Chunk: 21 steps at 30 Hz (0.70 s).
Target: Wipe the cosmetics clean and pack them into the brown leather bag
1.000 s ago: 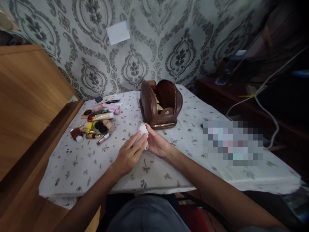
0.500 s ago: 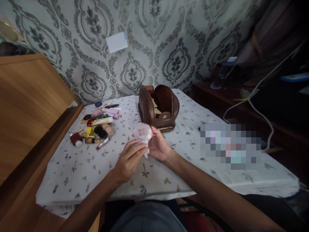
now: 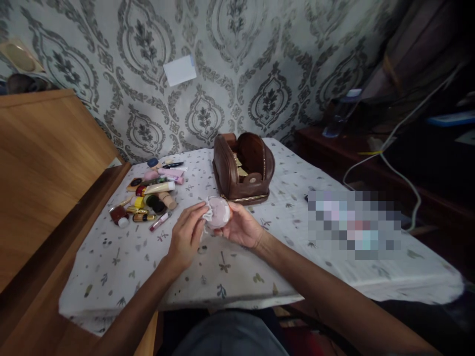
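Note:
A round, pale pink compact with a clear-looking lid is tilted up above the table. My right hand grips it by its right side, fingers behind and thumb on the rim. My left hand pinches a white wipe or tissue and presses it against the compact's left edge. Just behind my hands stands a brown cosmetic bag, unzipped, with gold-coloured items inside that I cannot make out. The left hand's fingertips are partly covered by the wipe.
Several cosmetics lie in a pile at the left, among them a cream tube, a lip gloss and a brown bottle. A blurred-out object lies at the right. A wooden panel borders the table's left side.
My left hand and the wipe have moved from the compact's lower front to its left edge. The compact has turned and sits slightly lower, still in my right hand.

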### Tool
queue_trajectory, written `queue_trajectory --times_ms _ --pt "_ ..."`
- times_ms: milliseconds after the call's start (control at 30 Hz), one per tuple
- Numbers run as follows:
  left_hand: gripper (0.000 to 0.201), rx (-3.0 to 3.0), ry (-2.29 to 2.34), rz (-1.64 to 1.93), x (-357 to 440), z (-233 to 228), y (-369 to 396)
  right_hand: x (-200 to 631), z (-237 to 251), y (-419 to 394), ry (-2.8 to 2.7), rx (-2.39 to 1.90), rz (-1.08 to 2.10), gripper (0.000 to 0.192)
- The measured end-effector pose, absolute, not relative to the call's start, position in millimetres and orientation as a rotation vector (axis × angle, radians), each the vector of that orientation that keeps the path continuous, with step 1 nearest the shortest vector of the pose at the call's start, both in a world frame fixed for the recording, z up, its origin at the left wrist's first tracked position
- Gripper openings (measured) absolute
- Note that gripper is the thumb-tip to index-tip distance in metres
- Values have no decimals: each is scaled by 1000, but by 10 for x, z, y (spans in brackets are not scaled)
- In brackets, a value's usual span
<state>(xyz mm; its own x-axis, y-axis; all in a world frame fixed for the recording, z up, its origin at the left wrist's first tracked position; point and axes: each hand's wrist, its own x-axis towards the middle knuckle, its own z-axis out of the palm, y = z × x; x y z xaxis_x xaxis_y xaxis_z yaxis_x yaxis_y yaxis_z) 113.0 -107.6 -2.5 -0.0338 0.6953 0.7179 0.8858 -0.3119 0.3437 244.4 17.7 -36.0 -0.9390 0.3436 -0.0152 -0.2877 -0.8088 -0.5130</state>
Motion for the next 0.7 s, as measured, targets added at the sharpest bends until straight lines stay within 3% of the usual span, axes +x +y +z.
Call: queue_trajectory --times_ms 500,700 --pt "27 -1981 -1820 -1363 1172 -93 -1184 2412 -266 121 -788 -184 2468 46" --pt "26 -1953 -1833 -1359 1188 -72 -1204 2409 -300 129 -724 -212 2466 40"
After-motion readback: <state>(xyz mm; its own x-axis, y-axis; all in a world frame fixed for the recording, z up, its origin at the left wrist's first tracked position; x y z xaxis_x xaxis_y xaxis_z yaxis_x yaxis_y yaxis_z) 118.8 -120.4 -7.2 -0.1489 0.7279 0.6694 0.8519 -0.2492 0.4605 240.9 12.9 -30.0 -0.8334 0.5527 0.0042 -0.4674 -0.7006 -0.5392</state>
